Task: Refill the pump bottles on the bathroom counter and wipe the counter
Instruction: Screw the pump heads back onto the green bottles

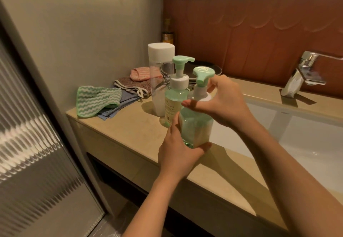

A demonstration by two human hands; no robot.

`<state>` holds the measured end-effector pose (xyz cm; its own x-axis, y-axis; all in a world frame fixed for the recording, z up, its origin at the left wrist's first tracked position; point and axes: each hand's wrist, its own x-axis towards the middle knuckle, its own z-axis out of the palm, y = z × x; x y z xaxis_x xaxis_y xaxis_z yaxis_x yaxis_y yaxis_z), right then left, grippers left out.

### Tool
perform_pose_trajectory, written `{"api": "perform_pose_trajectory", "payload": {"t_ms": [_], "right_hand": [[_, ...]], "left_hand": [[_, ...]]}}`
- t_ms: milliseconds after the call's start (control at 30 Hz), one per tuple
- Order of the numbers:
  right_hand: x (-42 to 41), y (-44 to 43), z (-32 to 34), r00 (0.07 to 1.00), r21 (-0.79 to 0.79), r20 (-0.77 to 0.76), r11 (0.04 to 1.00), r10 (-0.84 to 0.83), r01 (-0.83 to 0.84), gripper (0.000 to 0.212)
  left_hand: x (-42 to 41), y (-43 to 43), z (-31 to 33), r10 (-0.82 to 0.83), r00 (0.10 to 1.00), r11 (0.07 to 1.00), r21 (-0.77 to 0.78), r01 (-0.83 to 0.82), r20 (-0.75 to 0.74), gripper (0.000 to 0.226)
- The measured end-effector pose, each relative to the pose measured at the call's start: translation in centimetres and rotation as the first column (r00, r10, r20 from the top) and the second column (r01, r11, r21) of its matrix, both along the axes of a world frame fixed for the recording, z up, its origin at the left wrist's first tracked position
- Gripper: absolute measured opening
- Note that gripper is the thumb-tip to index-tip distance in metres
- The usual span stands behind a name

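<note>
Both forearms reach in from below. The left hand cups the base of a green pump bottle, and the right hand curls around its white collar under the pump. They hold it over the beige counter.

Just behind the hands stand a second pump bottle and a tall clear bottle. Folded cloths lie to their left. The sink and tap are to their right.

From my remote feed, I see mint-green heads and white collars on the nearer pump bottle and farther pump bottle, both clear green-tinted; beige counter; green-and-white wavy-striped cloth; pink-striped cloth; russet wall panels.
</note>
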<state>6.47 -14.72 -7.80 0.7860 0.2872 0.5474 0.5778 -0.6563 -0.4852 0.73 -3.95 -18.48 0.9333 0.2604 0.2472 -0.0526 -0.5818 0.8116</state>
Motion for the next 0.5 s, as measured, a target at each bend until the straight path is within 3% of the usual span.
{"api": "perform_pose_trajectory", "payload": {"t_ms": [100, 167, 267, 367, 500], "right_hand": [[0.4, 0.2, 0.1, 0.994, -0.171, 0.096, 0.983, -0.045, 0.061, 0.061], [0.4, -0.3, 0.9, 0.996, -0.192, -0.01, 0.978, 0.084, -0.084, 0.045], [0.6, -1.0, 2.1, 0.873, -0.081, -0.309, 0.904, 0.377, -0.419, 0.032], [2.0, -0.8, 1.4, 0.748, 0.045, -0.472, 0.86, 0.466, -0.508, 0.033], [2.9, -0.5, -0.3, 0.762, 0.203, -0.395, 0.858, 0.513, -0.472, 0.028]], "left_hand": [[-0.2, 0.0, 0.1, -0.006, 1.0, 1.0, -0.022, 0.006, 0.001, 0.11], [-0.3, 0.1, 0.1, -0.013, 1.0, 0.999, -0.038, 0.013, 0.0, 0.11], [-0.4, 0.2, 0.1, -0.022, 1.0, 0.997, -0.07, 0.021, -0.011, 0.111], [-0.3, 0.2, 0.0, -0.032, 0.999, 0.999, -0.034, 0.032, -0.002, 0.111], [-0.1, 0.2, -0.1, -0.029, 0.999, 1.0, -0.004, 0.029, 0.03, 0.109]]}}
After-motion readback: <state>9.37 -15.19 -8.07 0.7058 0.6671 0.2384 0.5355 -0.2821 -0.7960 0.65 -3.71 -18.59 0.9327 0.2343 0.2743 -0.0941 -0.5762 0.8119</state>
